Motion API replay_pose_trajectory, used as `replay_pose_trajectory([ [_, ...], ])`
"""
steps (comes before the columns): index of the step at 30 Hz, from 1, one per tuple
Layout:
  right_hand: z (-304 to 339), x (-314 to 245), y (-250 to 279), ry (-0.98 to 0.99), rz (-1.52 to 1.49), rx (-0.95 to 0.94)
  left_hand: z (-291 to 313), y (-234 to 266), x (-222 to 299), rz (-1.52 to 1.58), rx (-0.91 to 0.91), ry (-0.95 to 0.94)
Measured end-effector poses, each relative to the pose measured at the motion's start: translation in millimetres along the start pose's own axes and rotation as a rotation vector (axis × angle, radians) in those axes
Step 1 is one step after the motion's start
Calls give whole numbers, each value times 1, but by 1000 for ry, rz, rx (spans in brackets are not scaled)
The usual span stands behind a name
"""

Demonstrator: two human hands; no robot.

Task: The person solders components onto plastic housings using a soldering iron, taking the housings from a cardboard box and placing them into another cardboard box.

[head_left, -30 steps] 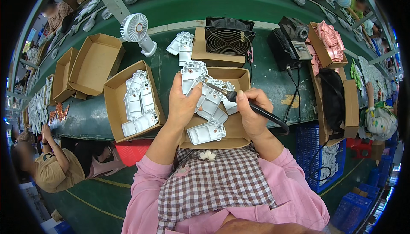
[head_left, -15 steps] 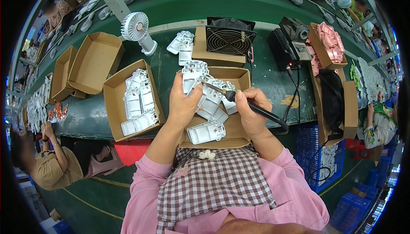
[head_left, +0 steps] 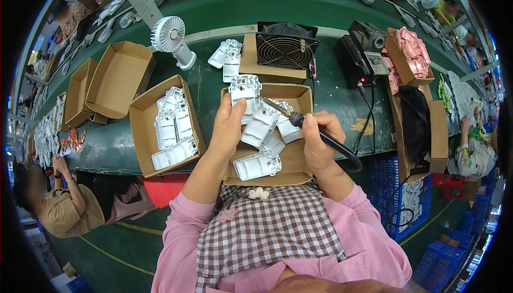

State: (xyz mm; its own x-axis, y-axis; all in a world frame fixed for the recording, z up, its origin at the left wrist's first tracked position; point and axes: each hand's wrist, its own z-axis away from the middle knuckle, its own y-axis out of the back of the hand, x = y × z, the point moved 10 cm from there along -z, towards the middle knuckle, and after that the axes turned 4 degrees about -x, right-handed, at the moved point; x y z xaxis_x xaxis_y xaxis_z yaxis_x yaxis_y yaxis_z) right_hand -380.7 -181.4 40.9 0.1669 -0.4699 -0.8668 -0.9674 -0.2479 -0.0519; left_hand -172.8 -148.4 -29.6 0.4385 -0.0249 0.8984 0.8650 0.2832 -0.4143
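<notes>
My left hand (head_left: 228,123) grips a white plastic housing (head_left: 245,94) with small copper-coloured contacts near its top, thumb lying on its face. In my right hand (head_left: 323,138) is a black-handled soldering iron (head_left: 300,119), its metal tip pointing up and left, close to the right side of the housing but apparently apart from it. Below both hands, an open cardboard box (head_left: 298,167) carries several more white housings (head_left: 257,165). The iron's black cable loops out past my right wrist.
To the left stands a second cardboard box (head_left: 199,142) of white housings. A black fan (head_left: 287,47) on cardboard and a black soldering station (head_left: 359,58) stand behind. A small white fan (head_left: 172,39) stands at back left. Pink parts (head_left: 412,49) fill a box at right.
The iron's tip has drawn back to the right, off the housing. My right hand has shifted slightly right, and my left thumb has moved up onto the housing's face.
</notes>
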Motion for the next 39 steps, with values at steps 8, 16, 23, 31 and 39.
replay_pose_trajectory([
  [8, -3, 8, -5, -67, 16, -7, 6, -11, 6, -265, -48, -23],
  [16, -4, 8, -6, -85, 31, -12, 10, -15, 10, -373, -72, -64],
  [23, -4, 9, -7, -90, 41, -25, 11, -16, 11, -404, -69, -86],
  [31, -5, 9, -7, -104, 56, -23, 11, -16, 11, -449, -62, -87],
  [39, -3, 11, -4, -94, 1, -1, 11, -15, 11, -473, -63, -96],
])
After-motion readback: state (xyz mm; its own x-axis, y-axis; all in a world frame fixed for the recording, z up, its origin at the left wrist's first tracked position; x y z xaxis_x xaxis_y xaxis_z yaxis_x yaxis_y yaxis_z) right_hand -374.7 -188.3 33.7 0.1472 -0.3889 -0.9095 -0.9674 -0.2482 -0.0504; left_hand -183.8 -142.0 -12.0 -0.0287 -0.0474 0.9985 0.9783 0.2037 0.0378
